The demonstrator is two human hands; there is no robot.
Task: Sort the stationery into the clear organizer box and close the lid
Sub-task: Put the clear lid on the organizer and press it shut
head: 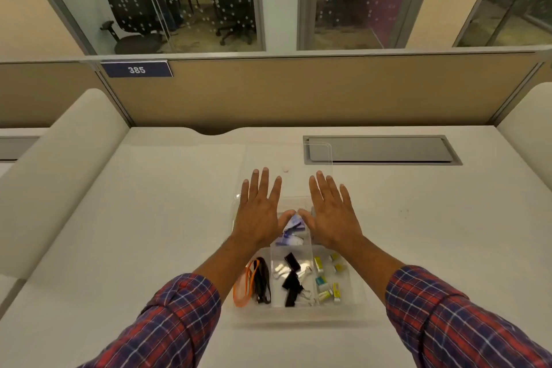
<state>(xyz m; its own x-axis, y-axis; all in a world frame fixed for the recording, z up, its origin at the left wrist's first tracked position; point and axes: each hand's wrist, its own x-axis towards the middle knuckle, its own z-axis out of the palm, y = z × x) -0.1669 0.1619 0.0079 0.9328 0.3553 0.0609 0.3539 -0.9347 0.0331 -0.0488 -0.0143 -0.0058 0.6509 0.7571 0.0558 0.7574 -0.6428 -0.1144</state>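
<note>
Plaid sleeves (167, 323) reach in from the near edge of the desk (119, 248), one on each arm.

Desk: pale, wide, a grey cable hatch (382, 150) set near its far edge, right of centre.

Organizer box (355, 287): clear plastic, near the middle of the desk and closer to the near edge. Its long axis runs from near edge to far edge. The lid (319, 158) stands open at the far end, hinged back toward the hatch, not yet shut.

Left hand (258, 212) and right hand (331, 215): both flat, fingers spread, palms down over the far half of the box, holding nothing. Thumbs nearly meet above the middle. Judged a pause or a display of empty hands, sorting apparently finished before the lid is closed.

Contents, by compartment:
- left, orange and black bands (254, 281), lying lengthwise;
- centre near, black binder clips (292, 281);
- centre far, blue-and-white packets (291, 233), kind unclear, partly under the thumbs;
- right, small yellow and teal pieces (325, 281), possibly erasers, scattered.

Loose item: small white dot (286, 170) on the desk between the fingertips; I cannot tell what it is.
</note>
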